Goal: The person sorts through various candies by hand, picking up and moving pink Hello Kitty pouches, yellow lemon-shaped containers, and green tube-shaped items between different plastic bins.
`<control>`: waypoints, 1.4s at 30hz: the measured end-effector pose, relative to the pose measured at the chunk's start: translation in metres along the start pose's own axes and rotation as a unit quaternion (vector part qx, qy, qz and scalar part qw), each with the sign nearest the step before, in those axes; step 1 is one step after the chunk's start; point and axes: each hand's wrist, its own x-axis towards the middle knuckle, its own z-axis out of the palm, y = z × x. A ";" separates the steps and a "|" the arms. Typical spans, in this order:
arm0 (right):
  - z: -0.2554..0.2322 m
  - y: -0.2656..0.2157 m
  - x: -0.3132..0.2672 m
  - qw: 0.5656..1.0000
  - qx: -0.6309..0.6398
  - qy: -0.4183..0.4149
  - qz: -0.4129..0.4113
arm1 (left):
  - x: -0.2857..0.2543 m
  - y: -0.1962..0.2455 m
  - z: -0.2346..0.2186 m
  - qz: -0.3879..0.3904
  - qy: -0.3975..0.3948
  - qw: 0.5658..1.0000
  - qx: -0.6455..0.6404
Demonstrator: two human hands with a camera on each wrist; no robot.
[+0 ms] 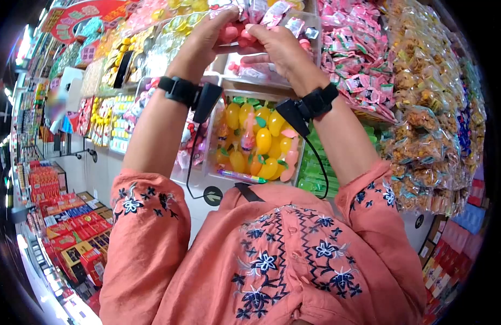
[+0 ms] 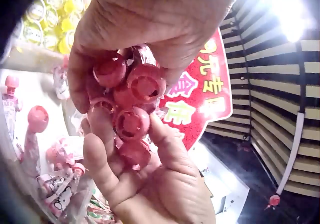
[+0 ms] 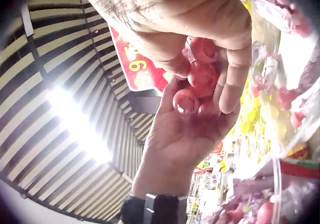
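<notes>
Several round pink caps [image 1: 228, 34] are bunched between the two hands at the top of the head view. The left hand [image 1: 204, 43] curls round them from one side, and the right hand [image 1: 283, 50] holds them from the other, thumb against a cap. Seen from the left wrist, the caps [image 2: 146, 86] face the camera between the left hand [image 2: 145, 16] above and the right hand [image 2: 165, 189] below. In the right wrist view, glossy pink caps [image 3: 202, 76] lie between the right hand [image 3: 185, 13] and the left palm [image 3: 175, 139]. Fingers hide whatever is under the caps.
Below the hands stands a clear bin of yellow mango-shaped items [image 1: 264, 141]. Pink packets [image 1: 356, 59] and bagged brown snacks [image 1: 424, 141] fill the right side. A red sign [image 1: 85, 19] is at upper left, boxed goods [image 1: 71, 233] at lower left.
</notes>
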 end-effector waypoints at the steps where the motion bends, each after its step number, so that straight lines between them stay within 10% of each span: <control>1: 0.011 -0.001 -0.008 1.000 0.009 -0.010 -0.008 | -0.017 0.005 -0.006 0.030 -0.004 1.000 0.004; 10: 0.106 0.026 -0.083 0.993 -0.027 -0.118 0.006 | -0.180 0.019 -0.024 0.051 0.198 0.979 -0.015; 18: 0.145 0.092 -0.110 0.980 0.043 -0.160 0.109 | -0.220 -0.022 -0.076 -0.014 0.221 0.973 0.065; 42: 0.063 0.069 -0.053 0.903 -0.282 -0.192 0.261 | -0.262 0.025 -0.151 -0.038 0.275 0.939 0.204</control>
